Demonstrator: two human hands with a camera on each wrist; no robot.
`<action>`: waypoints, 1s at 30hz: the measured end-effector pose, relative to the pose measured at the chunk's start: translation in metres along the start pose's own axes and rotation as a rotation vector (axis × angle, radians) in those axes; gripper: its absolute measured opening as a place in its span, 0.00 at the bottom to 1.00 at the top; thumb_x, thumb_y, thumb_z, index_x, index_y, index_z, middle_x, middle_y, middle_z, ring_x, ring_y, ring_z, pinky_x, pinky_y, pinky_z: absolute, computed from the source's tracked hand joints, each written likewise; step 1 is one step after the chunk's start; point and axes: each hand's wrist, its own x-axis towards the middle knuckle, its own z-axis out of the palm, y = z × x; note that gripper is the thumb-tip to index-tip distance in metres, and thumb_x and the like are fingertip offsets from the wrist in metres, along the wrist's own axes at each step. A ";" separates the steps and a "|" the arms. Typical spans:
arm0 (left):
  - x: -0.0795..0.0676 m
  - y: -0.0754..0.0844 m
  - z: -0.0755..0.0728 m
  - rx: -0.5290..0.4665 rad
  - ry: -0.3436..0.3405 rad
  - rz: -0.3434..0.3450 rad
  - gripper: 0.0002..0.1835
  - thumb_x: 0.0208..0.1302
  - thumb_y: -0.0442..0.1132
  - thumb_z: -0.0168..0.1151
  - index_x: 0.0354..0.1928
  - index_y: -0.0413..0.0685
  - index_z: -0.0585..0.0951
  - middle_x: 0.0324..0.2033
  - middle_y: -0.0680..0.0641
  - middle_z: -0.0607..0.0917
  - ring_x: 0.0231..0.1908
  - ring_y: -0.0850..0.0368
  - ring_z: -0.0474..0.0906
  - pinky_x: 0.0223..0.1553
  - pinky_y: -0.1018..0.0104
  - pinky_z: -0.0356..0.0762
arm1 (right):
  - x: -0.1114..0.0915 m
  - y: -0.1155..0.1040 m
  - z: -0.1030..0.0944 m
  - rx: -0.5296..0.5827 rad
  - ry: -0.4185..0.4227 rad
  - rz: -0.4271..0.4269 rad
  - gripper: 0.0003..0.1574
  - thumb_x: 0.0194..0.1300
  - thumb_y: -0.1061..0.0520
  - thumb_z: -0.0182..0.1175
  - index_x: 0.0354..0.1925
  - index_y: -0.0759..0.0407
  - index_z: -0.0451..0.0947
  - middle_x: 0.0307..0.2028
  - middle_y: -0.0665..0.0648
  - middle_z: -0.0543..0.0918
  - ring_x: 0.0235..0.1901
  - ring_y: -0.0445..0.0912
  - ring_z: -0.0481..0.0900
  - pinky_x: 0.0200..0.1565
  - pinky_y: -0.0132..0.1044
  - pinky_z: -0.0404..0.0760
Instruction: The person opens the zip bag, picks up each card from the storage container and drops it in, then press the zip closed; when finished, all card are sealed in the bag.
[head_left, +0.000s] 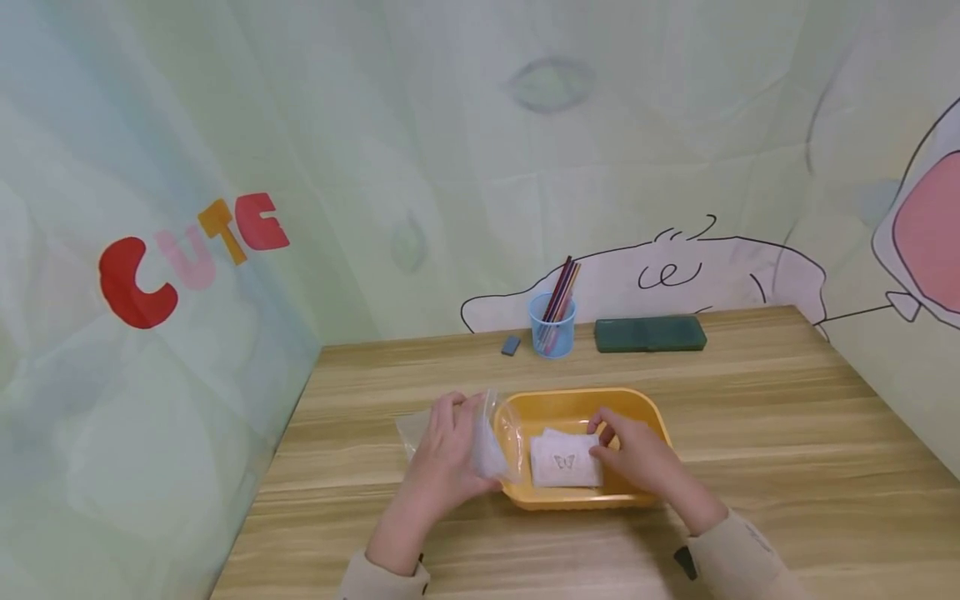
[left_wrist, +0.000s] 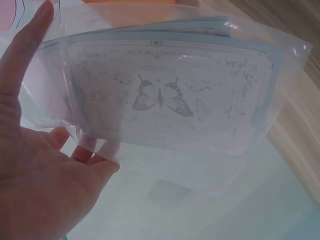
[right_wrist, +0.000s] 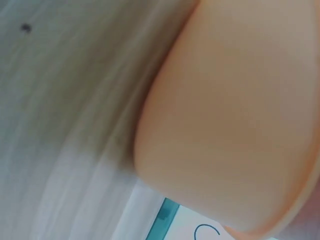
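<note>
The left hand (head_left: pixel 446 454) grips a clear plastic bag (left_wrist: pixel 200 175) between thumb and bent fingers, holding it at the left end of a yellow-orange, rounded rectangular plastic tray (head_left: pixel 592 502). The head view gives only the pale bulk of the bag's contents beside the palm; the left wrist view shows them face on: a white rectangular card with a pale blue border (left_wrist: pixel 160 100), printed with a grey butterfly and small ornaments, and another blue-edged piece showing behind its top.

The right hand (head_left: pixel 633 450) reaches over the tray's right end and pinches the right edge of a white rectangular packet with a butterfly print (head_left: pixel 566 460). The packet appears within the tray's outline; whether it rests on the bottom cannot be told. Only the head view shows this pinch, since the right wrist view is filled by the tray's blurred outer wall and the wood grain, with a dark speck (right_wrist: pixel 25 28) on the surface.

The tray stands on the wood-grained desk (head_left: pixel 765 417), well in from its left and right edges. Along the back edge are a small blue-grey block (head_left: pixel 511 345), a translucent blue cup (head_left: pixel 552 337) of coloured pencils (head_left: pixel 561 292) and, nearer the back right corner, a dark green oblong case (head_left: pixel 650 334).
</note>
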 end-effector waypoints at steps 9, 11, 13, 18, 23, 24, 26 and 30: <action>0.000 0.000 -0.001 0.003 0.016 0.014 0.64 0.17 0.49 0.87 0.65 0.39 0.65 0.53 0.39 0.66 0.54 0.45 0.63 0.59 0.54 0.68 | 0.000 -0.002 -0.009 0.100 0.006 -0.035 0.12 0.58 0.62 0.68 0.40 0.52 0.76 0.25 0.47 0.79 0.21 0.41 0.72 0.22 0.31 0.71; 0.000 0.000 -0.001 -0.002 0.015 0.014 0.64 0.17 0.49 0.87 0.65 0.39 0.65 0.53 0.39 0.66 0.55 0.45 0.63 0.59 0.54 0.67 | 0.000 -0.003 -0.009 0.111 0.006 -0.008 0.12 0.58 0.62 0.68 0.39 0.53 0.76 0.25 0.48 0.80 0.22 0.42 0.74 0.22 0.32 0.72; 0.000 0.001 -0.001 -0.008 0.013 0.013 0.64 0.17 0.48 0.87 0.65 0.39 0.65 0.53 0.39 0.66 0.55 0.45 0.63 0.59 0.54 0.67 | 0.000 -0.004 -0.009 0.129 0.004 0.032 0.12 0.57 0.63 0.68 0.38 0.55 0.75 0.25 0.49 0.80 0.19 0.43 0.73 0.20 0.33 0.72; 0.000 0.001 -0.002 -0.014 0.005 0.003 0.63 0.17 0.48 0.87 0.65 0.40 0.65 0.53 0.39 0.66 0.55 0.45 0.63 0.59 0.53 0.67 | -0.001 -0.007 -0.011 0.142 0.007 0.116 0.10 0.58 0.61 0.68 0.35 0.53 0.75 0.28 0.51 0.80 0.14 0.45 0.71 0.18 0.35 0.74; 0.000 0.001 -0.002 -0.023 0.003 -0.005 0.63 0.18 0.47 0.87 0.65 0.40 0.65 0.53 0.39 0.66 0.55 0.45 0.63 0.59 0.53 0.68 | -0.002 -0.007 -0.014 0.092 0.026 0.103 0.07 0.59 0.59 0.68 0.33 0.50 0.78 0.31 0.50 0.78 0.15 0.44 0.71 0.20 0.35 0.76; 0.000 0.002 -0.003 -0.025 0.004 -0.006 0.63 0.17 0.47 0.87 0.65 0.40 0.65 0.53 0.39 0.66 0.55 0.45 0.63 0.59 0.53 0.67 | -0.002 -0.007 -0.015 0.092 0.030 0.102 0.06 0.59 0.59 0.68 0.33 0.50 0.78 0.31 0.50 0.78 0.15 0.44 0.71 0.21 0.35 0.76; 0.000 0.002 -0.003 -0.027 0.004 -0.008 0.63 0.17 0.47 0.87 0.65 0.41 0.65 0.53 0.39 0.66 0.55 0.45 0.62 0.59 0.53 0.67 | -0.001 -0.008 -0.018 0.095 0.039 0.097 0.05 0.60 0.58 0.67 0.33 0.50 0.79 0.31 0.51 0.78 0.16 0.44 0.72 0.22 0.35 0.77; 0.000 0.002 -0.003 -0.020 0.003 -0.003 0.63 0.17 0.47 0.87 0.65 0.41 0.65 0.53 0.39 0.66 0.55 0.45 0.62 0.59 0.53 0.67 | -0.001 -0.011 -0.025 0.104 0.058 0.109 0.04 0.60 0.57 0.67 0.35 0.52 0.81 0.32 0.51 0.79 0.19 0.45 0.72 0.24 0.35 0.79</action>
